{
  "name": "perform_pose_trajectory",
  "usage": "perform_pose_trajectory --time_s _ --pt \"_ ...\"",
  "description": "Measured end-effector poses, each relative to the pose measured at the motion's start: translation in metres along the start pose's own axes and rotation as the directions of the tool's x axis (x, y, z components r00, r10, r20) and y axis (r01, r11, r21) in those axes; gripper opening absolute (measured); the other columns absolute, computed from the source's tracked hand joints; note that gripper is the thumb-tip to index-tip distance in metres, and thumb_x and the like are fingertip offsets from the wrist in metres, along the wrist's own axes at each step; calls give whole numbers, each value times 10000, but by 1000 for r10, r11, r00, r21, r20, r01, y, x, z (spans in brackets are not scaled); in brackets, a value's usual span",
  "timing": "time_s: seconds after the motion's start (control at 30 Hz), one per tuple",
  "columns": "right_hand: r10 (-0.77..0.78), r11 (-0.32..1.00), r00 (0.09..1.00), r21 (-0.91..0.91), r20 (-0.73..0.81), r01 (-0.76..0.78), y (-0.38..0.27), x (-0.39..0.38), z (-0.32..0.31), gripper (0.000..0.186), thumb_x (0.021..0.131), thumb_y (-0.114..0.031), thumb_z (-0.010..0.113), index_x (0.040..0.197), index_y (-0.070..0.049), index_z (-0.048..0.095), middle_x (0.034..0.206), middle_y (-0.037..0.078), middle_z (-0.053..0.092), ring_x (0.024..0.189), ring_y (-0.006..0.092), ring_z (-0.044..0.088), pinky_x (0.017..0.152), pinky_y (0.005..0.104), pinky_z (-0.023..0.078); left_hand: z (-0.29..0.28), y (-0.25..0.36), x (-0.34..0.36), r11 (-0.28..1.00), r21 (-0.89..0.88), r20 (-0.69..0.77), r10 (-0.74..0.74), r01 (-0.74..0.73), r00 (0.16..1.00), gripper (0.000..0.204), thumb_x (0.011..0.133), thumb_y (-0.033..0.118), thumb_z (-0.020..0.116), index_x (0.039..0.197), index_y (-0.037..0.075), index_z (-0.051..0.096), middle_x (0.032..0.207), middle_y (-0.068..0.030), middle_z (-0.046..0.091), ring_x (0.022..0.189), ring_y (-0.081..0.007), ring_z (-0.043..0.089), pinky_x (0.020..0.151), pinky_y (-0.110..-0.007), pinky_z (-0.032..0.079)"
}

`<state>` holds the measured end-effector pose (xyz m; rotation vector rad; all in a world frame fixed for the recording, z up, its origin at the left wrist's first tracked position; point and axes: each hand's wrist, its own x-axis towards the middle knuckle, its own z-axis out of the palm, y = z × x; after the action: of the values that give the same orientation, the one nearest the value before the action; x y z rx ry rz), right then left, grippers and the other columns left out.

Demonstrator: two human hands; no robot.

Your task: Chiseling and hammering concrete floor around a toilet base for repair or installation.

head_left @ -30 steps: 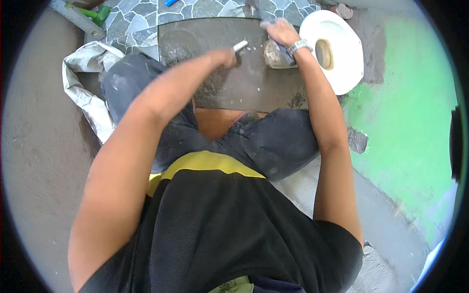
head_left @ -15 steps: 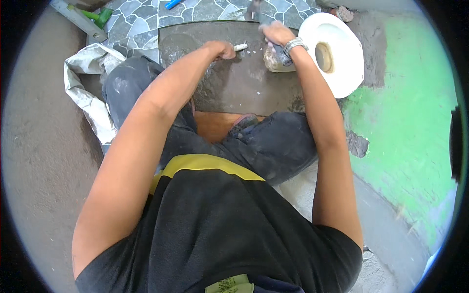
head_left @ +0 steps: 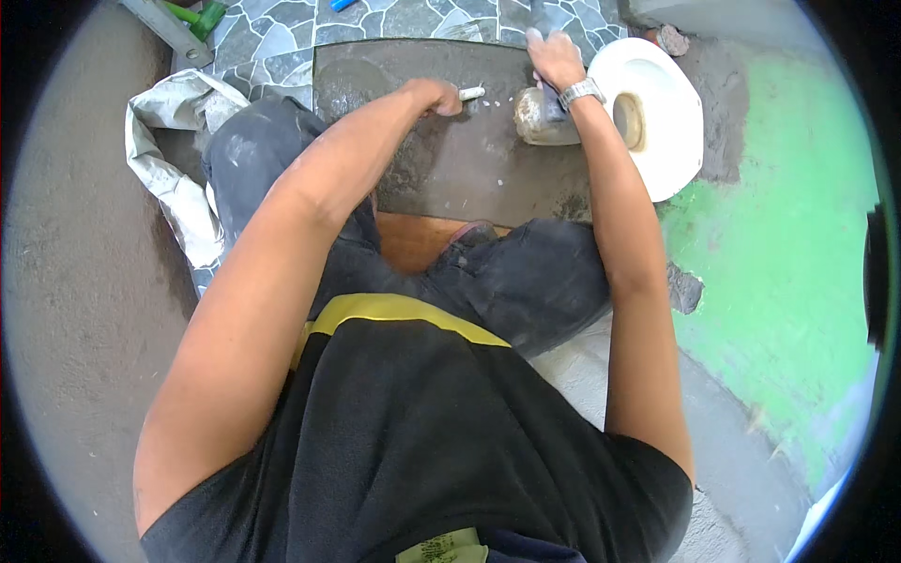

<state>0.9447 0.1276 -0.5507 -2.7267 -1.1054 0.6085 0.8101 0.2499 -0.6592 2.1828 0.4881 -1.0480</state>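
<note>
My left hand (head_left: 437,97) is closed around a short white stick-like piece (head_left: 472,93), its tip poking out to the right over a wet-looking grey slab (head_left: 450,178). Further right, my right hand (head_left: 556,62), with a watch at the wrist, grips a hand tool by its dark handle (head_left: 553,101). The tool's far end is blurred, so its kind is unclear. Small white chips lie on the slab near the white piece. Just below the right hand sits a rounded, mortar-smeared object (head_left: 530,122), partly hidden by the handle.
A white ceramic toilet bowl (head_left: 680,122) with a round opening stands right of the right forearm. Patterned tiles (head_left: 272,42) border the slab's far side. A crumpled white sack (head_left: 155,178) lies beside my left knee. A green-painted wall (head_left: 788,206) rises at right, a grey wall (head_left: 84,281) at left.
My right hand has shifted slightly right, and its tool has swung from pointing left to pointing more directly away. The left hand still holds the white piece. The whole view has shifted slightly.
</note>
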Motion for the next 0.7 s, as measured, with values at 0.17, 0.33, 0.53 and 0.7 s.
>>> perform_pose_trajectory --time_s 0.17,0.33,0.53,0.7 --pt "-214 900 889 -273 406 341 19 0 46 479 840 -373 428 885 52 645 954 288 611 908 397 614 836 439 474 0 0 2 999 3 -17 40 -40 999 284 780 161 437 940 -19 588 613 -130 551 472 -236 510 416 -396 384" --pt "11 1000 995 -17 97 -9 12 9 7 500 827 -393 425 865 53 647 961 278 611 923 413 601 849 441 458 3 -8 12 998 -61 -50 14 -17 999 282 718 178 464 910 21 600 630 -125 563 507 -236 521 451 -387 390" --pt "-56 994 871 -55 488 95 22 -8 30 542 817 -402 446 850 113 610 868 303 613 896 434 600 814 442 469 7 2 14 999 -41 -25 13 -14 1000 285 658 183 496 888 60 614 660 -123 578 547 -241 543 465 -387 394" --pt "-116 972 963 -173 241 161 28 -12 23 472 807 -375 467 845 72 613 904 285 618 889 399 613 782 420 493 20 7 23 992 -20 -29 121 -121 992 312 784 210 485 962 -7 623 643 -113 580 506 -232 534 440 -392 411"
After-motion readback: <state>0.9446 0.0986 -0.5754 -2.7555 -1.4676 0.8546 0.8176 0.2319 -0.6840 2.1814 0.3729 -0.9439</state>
